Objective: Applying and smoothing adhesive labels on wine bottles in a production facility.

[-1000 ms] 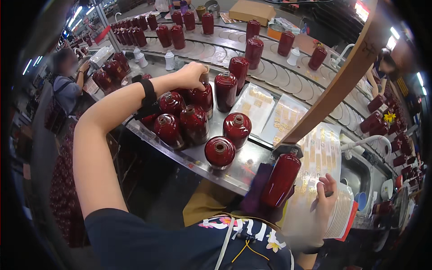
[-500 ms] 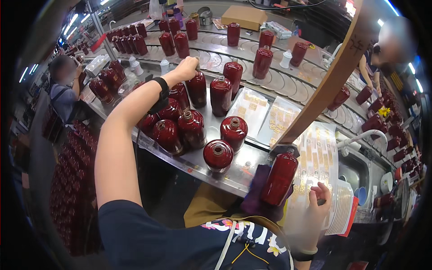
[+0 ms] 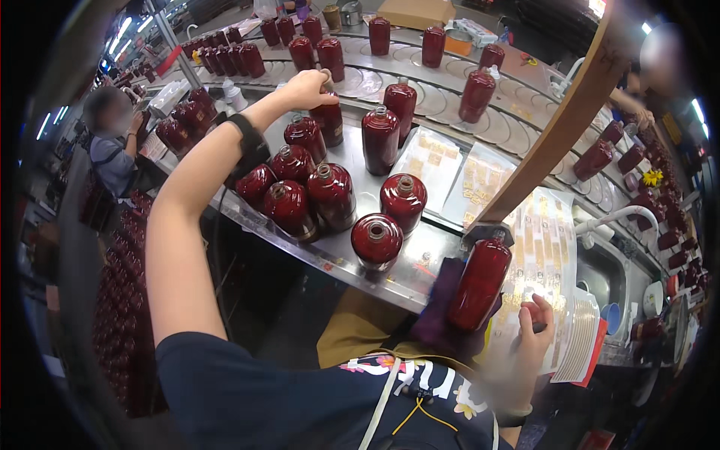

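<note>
My left hand reaches out over the metal table and grips the neck of an upright dark red glass bottle. Several more red bottles stand close to it, mouths upward. At the lower right my right hand has its fingers curled in around something small and dark that I cannot make out. Beside that hand a red bottle lies tilted on a purple cloth. Sheets of gold labels spread out just beyond my right hand.
A wooden post slants across the right side. Behind the table runs a conveyor of plates carrying red bottles. To the right are a sink and a white tap. Another person stands at the left.
The view has shifted a little, moving the near bottles slightly rightward in the picture. Conveyor bottles have changed places. My left hand stays on the bottle's neck; my right hand remains curled.
</note>
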The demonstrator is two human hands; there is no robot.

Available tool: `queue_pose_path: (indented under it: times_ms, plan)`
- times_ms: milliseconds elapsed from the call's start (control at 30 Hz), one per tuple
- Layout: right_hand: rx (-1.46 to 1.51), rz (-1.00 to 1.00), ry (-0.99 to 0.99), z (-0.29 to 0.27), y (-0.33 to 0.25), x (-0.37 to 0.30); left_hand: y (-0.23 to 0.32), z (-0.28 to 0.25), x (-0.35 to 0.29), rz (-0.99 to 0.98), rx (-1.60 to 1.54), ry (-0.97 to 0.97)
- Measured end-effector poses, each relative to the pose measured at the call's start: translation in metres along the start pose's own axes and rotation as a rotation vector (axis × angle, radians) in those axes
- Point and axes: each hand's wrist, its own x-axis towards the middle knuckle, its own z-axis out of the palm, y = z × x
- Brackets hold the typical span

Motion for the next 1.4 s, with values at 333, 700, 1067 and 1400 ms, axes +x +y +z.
queue_pose_path:
  times_ms: [333,700,1067,1400]
  plan:
    - [-0.016,-0.075,-0.123,0.03,-0.031,-0.011,0.083,-0.028,-0.112,0.174,-0.272,-0.225]
    - [-0.044,-0.1,-0.08,0.023,-0.029,-0.032,0.039,0.01,-0.071,0.218,-0.175,-0.076]
    - [-0.029,-0.074,-0.11,0.016,-0.017,-0.038,0.04,0.012,-0.067,-0.014,0.158,-0.071]
    - [0.128,-0.051,-0.198,0.014,0.001,-0.022,0.198,0.01,-0.205,-0.099,-0.849,0.205]
